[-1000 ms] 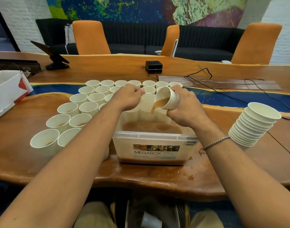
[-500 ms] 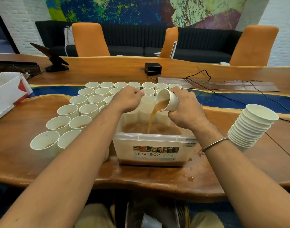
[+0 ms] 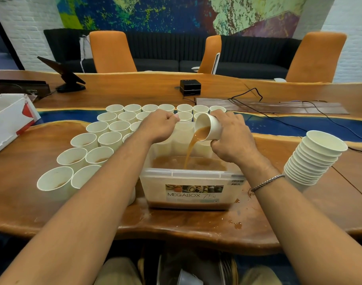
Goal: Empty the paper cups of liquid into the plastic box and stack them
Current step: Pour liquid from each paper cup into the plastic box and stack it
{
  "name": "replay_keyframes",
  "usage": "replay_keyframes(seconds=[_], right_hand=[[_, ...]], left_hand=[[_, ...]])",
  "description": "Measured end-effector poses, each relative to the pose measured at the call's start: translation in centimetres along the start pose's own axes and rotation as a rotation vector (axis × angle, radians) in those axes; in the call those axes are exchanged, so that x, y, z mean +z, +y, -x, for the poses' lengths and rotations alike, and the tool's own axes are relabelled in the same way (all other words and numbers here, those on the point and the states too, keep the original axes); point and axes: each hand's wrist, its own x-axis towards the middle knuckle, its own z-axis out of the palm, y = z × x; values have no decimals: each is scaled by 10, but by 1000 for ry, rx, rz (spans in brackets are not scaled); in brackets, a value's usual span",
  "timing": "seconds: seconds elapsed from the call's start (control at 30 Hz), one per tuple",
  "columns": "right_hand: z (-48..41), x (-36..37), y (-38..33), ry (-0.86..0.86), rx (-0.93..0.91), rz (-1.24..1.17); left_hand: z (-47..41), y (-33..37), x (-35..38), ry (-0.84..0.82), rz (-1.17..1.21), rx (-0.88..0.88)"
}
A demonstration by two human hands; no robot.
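My right hand (image 3: 233,138) is wrapped around a paper cup (image 3: 209,127), tipped steeply with its mouth pointing left and down, and a brown stream (image 3: 189,150) runs from the lip into the plastic box (image 3: 191,187) just below. The box sits at the middle of the wooden table (image 3: 28,202), close to my edge, with a pool of the same brown liquid in it (the label on the near wall reads MEGABOX 7.5L). My left hand (image 3: 158,127) is curled into a loose fist at the far left corner of the box, knuckles up; I cannot tell whether it grips the box rim or a cup behind it, since the fingers hide what is under them. To the left and beyond the box stands a crowd of upright paper cups (image 3: 84,159) in rows, several with brown liquid visible at the bottom. To the right of the box, well apart from it, a stack of nested cups (image 3: 313,157) leans to the left, its open mouth facing up and right. Brown drips (image 3: 236,224) spot the table near the box's right front corner.
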Motion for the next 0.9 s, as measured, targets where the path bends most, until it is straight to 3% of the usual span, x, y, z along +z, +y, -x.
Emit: replay_keyframes(seconds=[0.9], right_hand=[[2,-2,-1,96,-128,141]], left_hand=[[0,1,1,20,-16,1]])
